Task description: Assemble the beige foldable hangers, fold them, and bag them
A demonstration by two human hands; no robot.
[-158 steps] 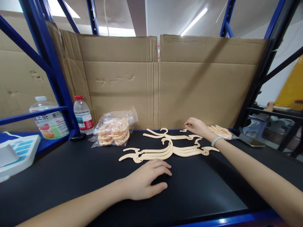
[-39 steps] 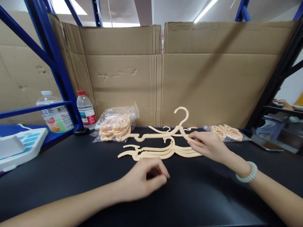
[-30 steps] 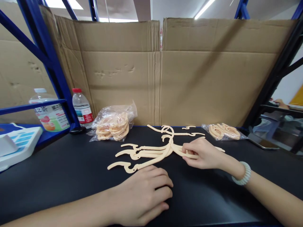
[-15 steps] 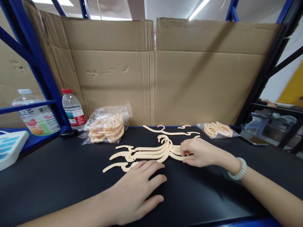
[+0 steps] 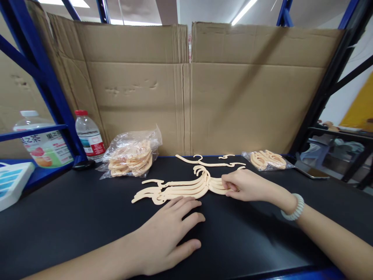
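Observation:
Several cream plastic folding clothes hangers lie nested side by side on the black tabletop, their hooks bunched near the middle. My right hand is closed on the right-hand arms of these hangers, with the fingertips curled round and partly hiding them. Just in front of the row, my left hand rests with spread fingers, its fingertips close to the nearest hanger; whether they touch it I cannot tell. Behind the row lies a separate hanger, and a small loose hanger piece sits beyond it.
At the back left is a clear bag stuffed with hangers; a smaller bag lies back right beside a phone-like flat object. Bottles and a white-and-blue tray stand left. A cardboard wall closes off the back.
The nearest hanger has slid away from me and up against the others, its left end joining the bunch. My right hand moved slightly back with it; my left hand has barely moved.

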